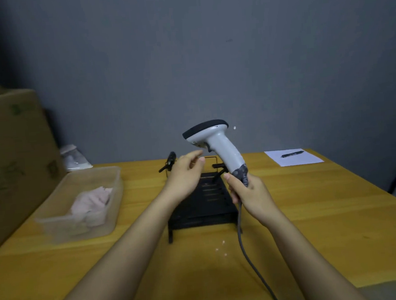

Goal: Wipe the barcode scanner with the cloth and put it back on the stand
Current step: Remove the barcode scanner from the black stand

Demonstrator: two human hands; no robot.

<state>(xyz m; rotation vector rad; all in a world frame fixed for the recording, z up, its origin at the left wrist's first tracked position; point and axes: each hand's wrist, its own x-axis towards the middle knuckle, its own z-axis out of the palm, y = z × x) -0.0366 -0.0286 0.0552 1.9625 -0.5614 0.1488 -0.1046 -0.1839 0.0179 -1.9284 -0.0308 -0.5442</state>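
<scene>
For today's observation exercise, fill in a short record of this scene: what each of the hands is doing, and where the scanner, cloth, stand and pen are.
right hand: gripping the barcode scanner by its handle, raised above the stand
left hand: empty, open, beside the scanner
cloth: in the clear tub, left of the stand
stand: black, mid-table, no scanner on it
cable: runs down from the scanner handle
pen: on the paper, far right

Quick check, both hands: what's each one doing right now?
Left hand: open, holding nothing, fingers loosely curled beside the scanner.
Right hand: closed around the handle of the barcode scanner, holding it above the stand.
</scene>
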